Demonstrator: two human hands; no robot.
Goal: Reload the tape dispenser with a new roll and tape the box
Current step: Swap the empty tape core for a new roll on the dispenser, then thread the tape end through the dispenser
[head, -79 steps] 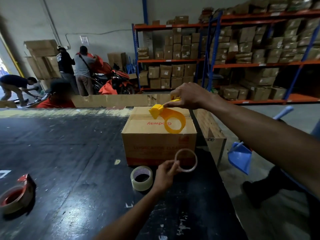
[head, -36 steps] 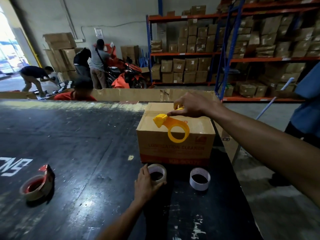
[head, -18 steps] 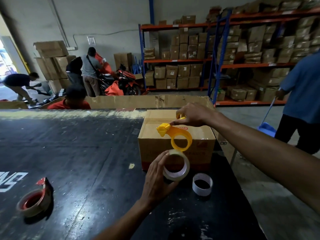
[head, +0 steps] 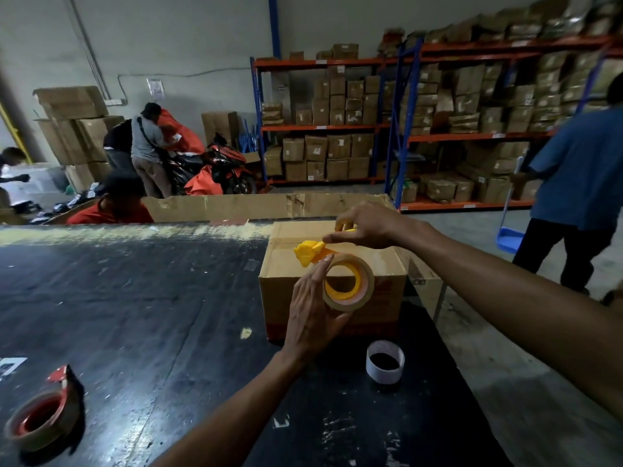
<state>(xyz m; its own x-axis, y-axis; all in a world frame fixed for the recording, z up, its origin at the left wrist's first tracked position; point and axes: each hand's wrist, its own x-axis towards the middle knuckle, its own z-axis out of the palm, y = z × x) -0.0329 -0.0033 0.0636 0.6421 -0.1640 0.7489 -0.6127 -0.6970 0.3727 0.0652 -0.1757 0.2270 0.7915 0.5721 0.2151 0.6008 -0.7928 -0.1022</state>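
My right hand [head: 367, 225] grips the handle of a yellow tape dispenser [head: 312, 251] held over the cardboard box [head: 384, 264] on the black table [head: 135, 298]. My left hand [head: 312, 310] presses a new roll of clear tape [head: 365, 284] against the dispenser's yellow ring, which shows through the roll's hole. The roll sits around the ring, in front of the box's near face. An empty white tape core [head: 385, 362] stands on the table just right of my left wrist.
A red dispenser with a tape roll [head: 42, 417] lies at the table's near left. A person in blue [head: 573, 197] with a blue dustpan [head: 509, 239] walks on the right. Cardboard sheets stand behind the table; other people and shelves of boxes are beyond.
My left hand set down the empty core, picked the new roll off the table and raised it onto the dispenser's ring. My right hand kept holding the dispenser over the box.
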